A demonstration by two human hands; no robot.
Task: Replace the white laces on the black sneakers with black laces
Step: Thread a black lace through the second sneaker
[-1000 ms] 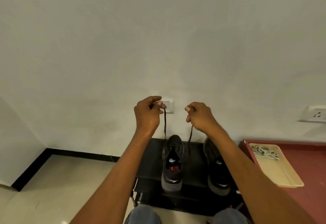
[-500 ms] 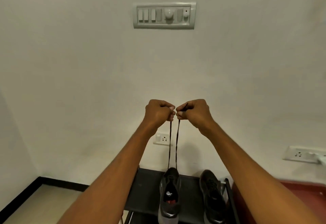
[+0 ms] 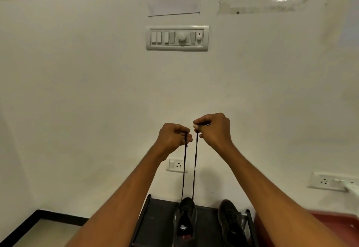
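Both hands are up high and close together. My left hand (image 3: pixel 173 137) pinches one end of the black lace (image 3: pixel 184 169), and my right hand (image 3: pixel 213 130) pinches the other end. The two strands hang straight down below my hands into the front of the left sneaker (image 3: pixel 185 221). So this shoe looks only just begun, with most holes still to thread. The other sneaker (image 3: pixel 230 221) sits just right of it, and I cannot tell about its laces.

A single head-worn camera is looking forward at a close white wall (image 3: pixel 97 91), taking in raised hands at centre and sneakers along the bottom edge.
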